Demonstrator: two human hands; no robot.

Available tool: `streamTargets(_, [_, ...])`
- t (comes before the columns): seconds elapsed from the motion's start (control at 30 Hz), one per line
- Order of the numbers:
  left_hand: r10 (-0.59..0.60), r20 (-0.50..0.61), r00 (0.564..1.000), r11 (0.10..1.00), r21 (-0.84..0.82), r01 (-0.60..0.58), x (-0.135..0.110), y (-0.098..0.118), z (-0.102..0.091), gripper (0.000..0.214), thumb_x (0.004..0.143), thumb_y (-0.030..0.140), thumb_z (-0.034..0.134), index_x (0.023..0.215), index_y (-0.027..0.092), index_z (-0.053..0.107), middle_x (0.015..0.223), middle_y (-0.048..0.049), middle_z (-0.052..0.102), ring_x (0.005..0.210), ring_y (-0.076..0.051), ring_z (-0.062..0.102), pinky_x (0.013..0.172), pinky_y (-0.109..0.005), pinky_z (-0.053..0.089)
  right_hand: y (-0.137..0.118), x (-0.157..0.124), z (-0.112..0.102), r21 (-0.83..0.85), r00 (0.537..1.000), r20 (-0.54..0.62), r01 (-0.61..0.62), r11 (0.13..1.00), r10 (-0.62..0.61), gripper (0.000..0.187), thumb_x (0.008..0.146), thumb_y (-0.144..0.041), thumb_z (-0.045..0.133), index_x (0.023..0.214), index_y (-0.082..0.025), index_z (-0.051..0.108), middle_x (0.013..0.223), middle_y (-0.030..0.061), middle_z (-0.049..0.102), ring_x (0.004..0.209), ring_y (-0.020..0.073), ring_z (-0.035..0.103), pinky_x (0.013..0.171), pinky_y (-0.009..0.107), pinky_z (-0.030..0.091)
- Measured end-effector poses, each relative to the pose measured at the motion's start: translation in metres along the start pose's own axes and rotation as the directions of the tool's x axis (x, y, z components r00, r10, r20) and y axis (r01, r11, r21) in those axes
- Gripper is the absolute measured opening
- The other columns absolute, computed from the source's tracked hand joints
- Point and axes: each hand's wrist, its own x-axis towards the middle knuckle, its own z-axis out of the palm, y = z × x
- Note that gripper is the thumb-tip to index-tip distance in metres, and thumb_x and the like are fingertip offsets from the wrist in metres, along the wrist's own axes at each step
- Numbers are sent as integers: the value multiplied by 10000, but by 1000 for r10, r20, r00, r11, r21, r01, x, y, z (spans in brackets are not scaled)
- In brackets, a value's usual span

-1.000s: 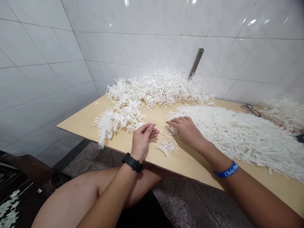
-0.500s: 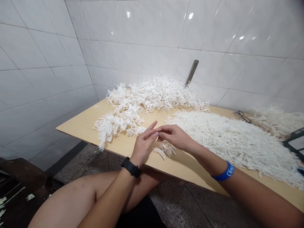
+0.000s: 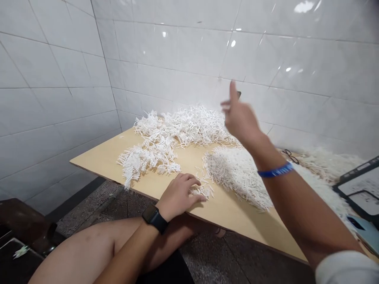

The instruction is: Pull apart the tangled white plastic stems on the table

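My left hand (image 3: 180, 196) rests on the tabletop near its front edge, fingers and thumb apart around a small heap of thin white pieces (image 3: 203, 191). I see nothing held in it. My right hand (image 3: 242, 119) is raised above the table in front of the wall, a little blurred, one finger pointing up and the others partly bent; no object shows in it. Below it spreads a wide pile of short white pieces (image 3: 231, 167), partly covered by my right forearm. Branching white strands in clumps (image 3: 192, 124) lie at the back, with another clump (image 3: 142, 159) nearer the left.
The wooden tabletop (image 3: 100, 156) meets a tiled wall (image 3: 166, 51). On the right lie dark-rimmed glasses or scissor-like loops (image 3: 290, 156), more white pieces (image 3: 328, 159), a dark-framed panel (image 3: 361, 189) and a light-blue phone-like object (image 3: 364, 230). My leg (image 3: 85, 252) is under the front edge.
My hands, together over the table before, are now apart. The right one has swung up and away; the left has dropped onto the small heap. The view has tilted slightly up.
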Motion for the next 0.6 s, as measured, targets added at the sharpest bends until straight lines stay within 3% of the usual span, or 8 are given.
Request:
streamTargets(0.03, [11, 52, 999, 996, 84, -15, -3, 0, -3, 326, 713, 421, 736, 966, 220, 695, 1091, -76, 644, 1084, -286, 523, 954, -412, 396, 5, 3, 12, -119, 983, 111, -132, 984, 145, 497, 900, -151, 488, 1387, -80, 417, 791, 115, 648, 715, 226, 601, 708, 399, 457])
streamTargets(0.1, [3, 113, 994, 984, 176, -23, -7, -2, -8, 262, 731, 389, 725, 928, 219, 699, 1044, -69, 646, 1036, -275, 532, 909, -397, 406, 9, -6, 37, -262, 918, 292, -193, 946, 268, 398, 885, -141, 490, 1276, -87, 542, 734, 118, 644, 649, 219, 574, 621, 350, 410])
streamTargets(0.2, [-20, 181, 983, 990, 142, -6, -7, -4, -17, 137, 801, 327, 646, 830, 203, 695, 930, -51, 656, 928, -230, 559, 831, -345, 420, 6, -43, 66, -199, 913, 353, -142, 970, 207, 247, 910, -195, 443, 882, -160, 686, 733, 90, 649, 631, 184, 543, 562, 293, 325])
streamTargets(0.33, [-110, 233, 966, 989, -75, 131, -3, -2, -32, 154, 810, 322, 602, 828, 192, 683, 888, -31, 670, 828, -188, 582, 763, -298, 431, -1, -91, 76, -57, 921, 351, -162, 985, 172, 393, 920, -379, 468, 596, -179, 568, 538, 26, 546, 498, 140, 437, 515, 284, 250])
streamTargets(0.43, [-200, 143, 969, 944, -235, 230, 3, -1, -35, 219, 827, 376, 570, 796, 181, 665, 835, -32, 672, 773, -177, 583, 725, -288, 435, -4, -113, 76, 211, 922, 375, -187, 959, 97, 414, 941, -387, 423, 614, -183, 573, 511, -1, 525, 482, 126, 442, 527, 274, 293])
streamTargets(0.6, [-339, -19, 941, 805, -524, 279, 13, -5, -20, 282, 808, 437, 607, 758, 160, 628, 726, -29, 662, 679, -148, 583, 681, -268, 452, -7, -132, 83, 571, 965, 261, -174, 802, 24, 327, 959, -385, 396, 930, -181, 651, 829, 51, 670, 738, 165, 597, 680, 284, 428])
